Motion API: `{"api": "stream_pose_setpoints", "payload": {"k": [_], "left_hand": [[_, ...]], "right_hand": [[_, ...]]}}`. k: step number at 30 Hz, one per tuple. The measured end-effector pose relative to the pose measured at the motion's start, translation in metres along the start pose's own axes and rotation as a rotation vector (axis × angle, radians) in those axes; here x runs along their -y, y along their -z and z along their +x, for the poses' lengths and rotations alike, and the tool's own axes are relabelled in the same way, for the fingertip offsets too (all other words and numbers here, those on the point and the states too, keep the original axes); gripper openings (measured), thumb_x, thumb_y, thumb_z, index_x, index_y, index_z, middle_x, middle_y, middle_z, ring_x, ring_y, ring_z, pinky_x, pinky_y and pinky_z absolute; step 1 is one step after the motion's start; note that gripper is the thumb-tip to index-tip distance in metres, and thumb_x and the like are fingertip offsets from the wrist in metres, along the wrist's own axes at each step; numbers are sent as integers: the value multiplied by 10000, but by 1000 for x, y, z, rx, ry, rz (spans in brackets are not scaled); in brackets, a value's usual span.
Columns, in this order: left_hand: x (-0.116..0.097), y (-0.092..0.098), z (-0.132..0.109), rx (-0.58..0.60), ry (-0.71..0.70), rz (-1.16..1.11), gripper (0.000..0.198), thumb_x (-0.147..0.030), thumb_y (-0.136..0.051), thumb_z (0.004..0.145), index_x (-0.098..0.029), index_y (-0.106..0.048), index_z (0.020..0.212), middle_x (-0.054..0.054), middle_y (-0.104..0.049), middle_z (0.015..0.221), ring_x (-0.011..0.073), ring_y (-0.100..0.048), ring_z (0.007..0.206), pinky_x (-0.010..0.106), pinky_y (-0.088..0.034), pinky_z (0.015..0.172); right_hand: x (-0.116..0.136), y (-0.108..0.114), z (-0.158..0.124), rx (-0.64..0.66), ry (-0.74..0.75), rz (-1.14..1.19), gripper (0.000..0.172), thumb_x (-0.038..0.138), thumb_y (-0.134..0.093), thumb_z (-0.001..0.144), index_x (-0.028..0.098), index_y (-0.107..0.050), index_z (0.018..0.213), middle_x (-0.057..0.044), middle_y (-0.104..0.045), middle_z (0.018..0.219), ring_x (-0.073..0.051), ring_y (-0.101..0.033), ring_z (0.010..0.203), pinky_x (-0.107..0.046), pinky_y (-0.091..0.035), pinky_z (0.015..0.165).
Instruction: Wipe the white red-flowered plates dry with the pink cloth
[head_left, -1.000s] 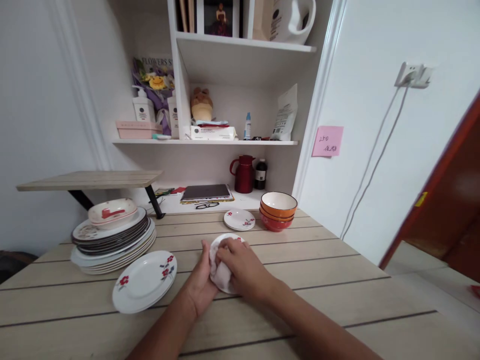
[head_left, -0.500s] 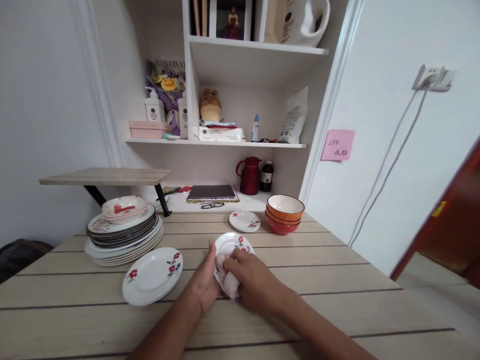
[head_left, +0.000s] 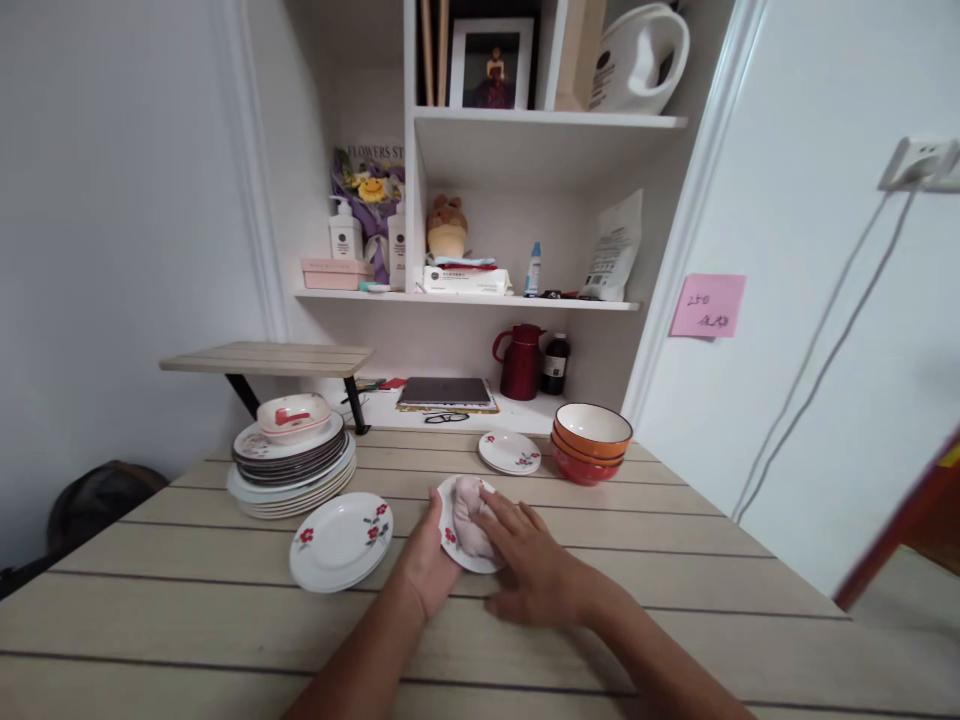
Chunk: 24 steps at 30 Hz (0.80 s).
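A small white plate point(head_left: 448, 497) with red flowers is held at its left edge by my left hand point(head_left: 431, 565), thumb on the rim. On the plate lies a crumpled pale pink cloth point(head_left: 471, 520). My right hand point(head_left: 536, 565) rests its fingertips on the cloth's right side, fingers extended and partly spread. Left of my hands is a larger flowered plate point(head_left: 341, 545), with another beneath it. Behind the held plate sit small flowered plates point(head_left: 510, 452).
Stacked plates point(head_left: 292, 485) topped by a square bowl point(head_left: 294, 415) stand at the left, near a raised wooden stand point(head_left: 270, 358). Stacked orange and red bowls point(head_left: 591, 440) are at the back right. Behind lie glasses point(head_left: 447, 417), a laptop point(head_left: 444, 391) and a red jug point(head_left: 521, 362).
The view has shifted, moving the scene right in the picture. My right hand has gone from gripping the bunched cloth to lying on it with fingers extended. The held plate has turned.
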<state>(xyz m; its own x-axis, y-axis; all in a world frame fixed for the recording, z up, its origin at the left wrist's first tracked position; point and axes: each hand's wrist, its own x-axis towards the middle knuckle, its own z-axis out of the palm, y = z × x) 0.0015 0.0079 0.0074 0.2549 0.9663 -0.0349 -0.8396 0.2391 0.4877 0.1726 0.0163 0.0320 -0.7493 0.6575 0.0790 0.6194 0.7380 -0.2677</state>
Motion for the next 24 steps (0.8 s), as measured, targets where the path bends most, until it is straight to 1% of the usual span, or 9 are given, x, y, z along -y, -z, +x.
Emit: {"api": "stream_pose_setpoints", "payload": {"k": [2, 4, 7, 10, 12, 15, 18, 20, 24], "left_hand": [[-2, 0, -1, 13, 8, -6, 602, -552, -418, 908, -110, -551, 1296, 168, -660, 1213, 289, -579, 1179, 443, -355, 1063], [-3, -3, -3, 49, 35, -2, 655, -619, -419, 876, -112, -581, 1257, 166, -661, 1208, 304, -578, 1173, 449, -363, 1052], [-4, -10, -8, 95, 78, 9, 737, -698, -411, 829, -96, -609, 1205, 181, -671, 1170, 326, -583, 1152, 459, -382, 1028], [-5, -10, -11, 50, 61, 27, 690, -674, -430, 839, -84, -622, 1140, 186, -694, 1084, 315, -616, 1089, 448, -411, 996], [-7, -7, -11, -27, 16, 37, 588, -625, -472, 851, -110, -622, 1094, 165, -703, 1032, 299, -640, 1037, 451, -433, 971], [-8, -1, -8, -155, -37, 64, 519, -597, -519, 843, -144, -611, 1079, 148, -694, 1013, 283, -661, 985, 463, -468, 934], [-4, 2, -2, -248, -90, 170, 459, -518, -603, 827, -137, -619, 1082, 155, -668, 1067, 259, -664, 960, 446, -497, 923], [2, 4, 4, -300, -154, 282, 396, -399, -714, 773, -144, -626, 1063, 159, -633, 1152, 251, -655, 965, 448, -516, 910], [18, 9, 18, -405, -306, 439, 585, -274, -854, 611, -217, -593, 1131, 159, -438, 1412, 301, -592, 1116, 460, -543, 870]], "right_hand": [[8, -3, 3, -20, 22, 41, 1035, 437, -785, 591, 224, -292, 1477, -151, -118, 1600, -324, -96, 1463, -545, -80, 1151], [11, -6, 7, -104, -1, 74, 957, 425, -801, 575, 211, -389, 1411, -158, -207, 1577, -322, -155, 1451, -528, -108, 1153], [9, -9, 10, -203, -7, 148, 682, 291, -745, 619, 193, -505, 1250, -159, -440, 1444, -303, -380, 1334, -448, -299, 1080], [5, -5, 9, -259, 22, 240, 374, 155, -592, 686, 217, -555, 1053, -72, -651, 1117, -214, -595, 974, -307, -441, 814], [2, 0, 8, -321, -12, 323, 260, 115, -537, 691, 224, -547, 927, -6, -662, 877, -165, -576, 749, -260, -407, 671], [-5, 5, 9, -441, -88, 602, 178, 149, -572, 706, 220, -509, 857, 46, -592, 691, -135, -501, 618, -238, -354, 577], [-14, 7, 11, -591, -129, 1048, 226, 250, -663, 728, 207, -531, 907, 35, -627, 759, -141, -540, 683, -236, -394, 605], [-21, 8, 13, -675, -170, 1355, 362, 306, -728, 704, 202, -566, 1010, 6, -675, 879, -162, -591, 764, -252, -445, 653], [-34, 9, 15, -781, -293, 1778, 587, 271, -814, 639, 204, -570, 1169, -32, -721, 988, -191, -661, 824, -290, -521, 707]]}}
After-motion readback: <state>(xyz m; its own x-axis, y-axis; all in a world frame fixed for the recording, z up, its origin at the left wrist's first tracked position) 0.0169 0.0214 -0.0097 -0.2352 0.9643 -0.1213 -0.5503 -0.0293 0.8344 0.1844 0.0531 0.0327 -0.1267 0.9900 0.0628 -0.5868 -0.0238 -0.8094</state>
